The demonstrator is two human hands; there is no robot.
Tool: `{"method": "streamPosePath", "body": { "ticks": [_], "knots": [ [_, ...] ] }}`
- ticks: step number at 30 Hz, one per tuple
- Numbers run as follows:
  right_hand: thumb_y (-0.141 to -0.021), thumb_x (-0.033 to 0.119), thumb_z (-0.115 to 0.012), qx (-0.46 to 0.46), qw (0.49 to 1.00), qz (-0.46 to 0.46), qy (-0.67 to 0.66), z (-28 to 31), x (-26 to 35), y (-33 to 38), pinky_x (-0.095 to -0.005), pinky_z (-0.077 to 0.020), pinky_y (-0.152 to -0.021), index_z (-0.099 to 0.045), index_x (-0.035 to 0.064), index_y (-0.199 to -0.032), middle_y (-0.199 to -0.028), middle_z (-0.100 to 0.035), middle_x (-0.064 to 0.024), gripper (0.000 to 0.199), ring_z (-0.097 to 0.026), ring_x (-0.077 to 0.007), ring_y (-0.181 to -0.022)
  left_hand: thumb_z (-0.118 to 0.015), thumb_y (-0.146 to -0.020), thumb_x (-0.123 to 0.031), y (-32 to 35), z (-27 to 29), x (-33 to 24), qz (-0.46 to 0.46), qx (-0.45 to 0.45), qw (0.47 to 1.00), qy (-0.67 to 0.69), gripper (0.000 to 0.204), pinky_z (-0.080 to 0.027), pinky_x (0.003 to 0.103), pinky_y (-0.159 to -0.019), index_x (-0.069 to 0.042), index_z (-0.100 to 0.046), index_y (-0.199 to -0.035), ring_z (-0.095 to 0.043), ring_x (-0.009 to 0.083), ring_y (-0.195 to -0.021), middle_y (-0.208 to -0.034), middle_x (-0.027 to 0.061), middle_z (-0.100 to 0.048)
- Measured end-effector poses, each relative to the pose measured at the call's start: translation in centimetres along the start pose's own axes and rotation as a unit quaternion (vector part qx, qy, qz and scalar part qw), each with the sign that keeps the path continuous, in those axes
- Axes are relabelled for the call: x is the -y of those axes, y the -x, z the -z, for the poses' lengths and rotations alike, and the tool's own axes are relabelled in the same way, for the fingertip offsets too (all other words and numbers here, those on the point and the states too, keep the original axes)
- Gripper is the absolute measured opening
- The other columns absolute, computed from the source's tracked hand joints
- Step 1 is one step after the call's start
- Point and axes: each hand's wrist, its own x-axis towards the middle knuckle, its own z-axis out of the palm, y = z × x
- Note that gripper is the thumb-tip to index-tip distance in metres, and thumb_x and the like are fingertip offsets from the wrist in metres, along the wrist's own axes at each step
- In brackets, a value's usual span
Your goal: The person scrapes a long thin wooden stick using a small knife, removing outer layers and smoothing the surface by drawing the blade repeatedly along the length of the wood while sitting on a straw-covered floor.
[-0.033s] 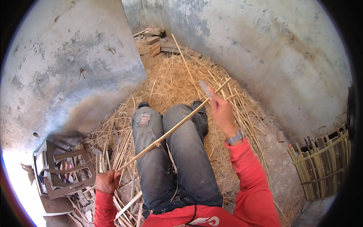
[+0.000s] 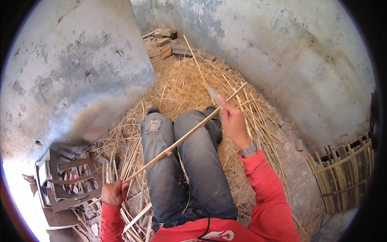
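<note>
A long, thin bamboo strip [image 2: 189, 136] slants across my thighs, from low left to upper right, with a knot near its middle. Its lower end is in my left hand [image 2: 114, 193], whose fingers are closed round it beside my left hip. My right hand [image 2: 235, 124] grips a knife [image 2: 213, 95] near the strip's upper end. The pale blade points up and left and crosses the strip; the handle is hidden in my fingers. Beyond the right hand, the strip's free tip rises toward the right wall.
Shavings and loose strips [image 2: 181, 86] cover the floor around my legs. A broken wooden frame [image 2: 76, 203] lies at the left, a slatted bamboo panel [image 2: 342, 175] leans at the right. Bricks [image 2: 163, 42] sit in the far corner between worn walls [image 2: 290, 60].
My right hand and the knife have shifted slightly left along the bamboo strip. My left hand has barely moved.
</note>
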Motion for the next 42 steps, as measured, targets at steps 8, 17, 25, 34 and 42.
{"method": "streamPosePath", "body": {
  "ticks": [8,17,25,34,42],
  "knots": [
    [-0.101,0.010,-0.056,0.094,0.993,0.039,-0.058,-1.7,6.0,5.0,-0.0489,-0.0494,-0.057,-0.060,0.0103,-0.145,-0.075,-0.062,-0.0278,0.044,-0.067,-0.0431,-0.067,-0.072,-0.097,-0.025,-3.2,-1.3,-5.5,0.006,0.007,0.999,0.053,0.037,-0.043,0.048,-0.048,-0.007,-0.053,-0.070,-0.056,0.0403,-0.049,-0.057,0.0175,-0.055],
    [-0.102,0.009,-0.056,0.138,0.979,0.014,-0.148,-0.7,6.0,5.7,-0.0412,-0.0463,-0.053,-0.061,0.0106,-0.144,-0.073,-0.061,-0.0258,0.042,-0.059,-0.0355,-0.054,-0.074,-0.094,-0.022,-5.5,-2.6,-9.6,0.024,-0.027,0.995,0.094,0.031,-0.044,0.048,-0.051,-0.006,-0.057,-0.073,-0.057,0.0393,-0.053,-0.060,0.0167,-0.056],
    [-0.104,0.012,-0.056,-0.036,0.999,-0.026,0.007,2.5,-0.9,-1.3,-0.0395,-0.0412,-0.049,-0.062,0.0165,-0.145,-0.063,-0.056,-0.0181,0.042,-0.049,-0.0226,-0.047,-0.079,-0.090,-0.022,-0.3,-2.0,-3.5,-0.018,-0.101,0.995,-0.017,0.017,-0.045,0.041,-0.050,-0.009,-0.072,-0.100,-0.059,0.0289,-0.055,-0.067,0.0084,-0.057],
    [-0.103,0.011,-0.055,-0.077,0.995,-0.041,0.046,2.7,-3.2,-2.5,-0.0386,-0.0403,-0.051,-0.062,0.0153,-0.144,-0.066,-0.057,-0.0207,0.041,-0.051,-0.0222,-0.051,-0.078,-0.090,-0.021,2.8,-2.9,0.3,-0.039,-0.107,0.992,-0.059,0.027,-0.043,0.040,-0.049,-0.010,-0.072,-0.113,-0.056,0.0255,-0.054,-0.068,0.0059,-0.053],
    [-0.105,0.012,-0.056,0.012,0.997,-0.011,-0.076,0.2,1.2,3.0,-0.0314,-0.0373,-0.047,-0.062,0.0100,-0.145,-0.061,-0.058,-0.0095,0.040,-0.042,-0.0072,-0.050,-0.080,-0.089,-0.019,1.7,-3.2,-0.7,-0.041,-0.084,0.995,-0.015,0.029,-0.045,0.042,-0.048,-0.009,-0.072,-0.114,-0.058,0.0277,-0.054,-0.070,0.0073,-0.058]
  ]
}}
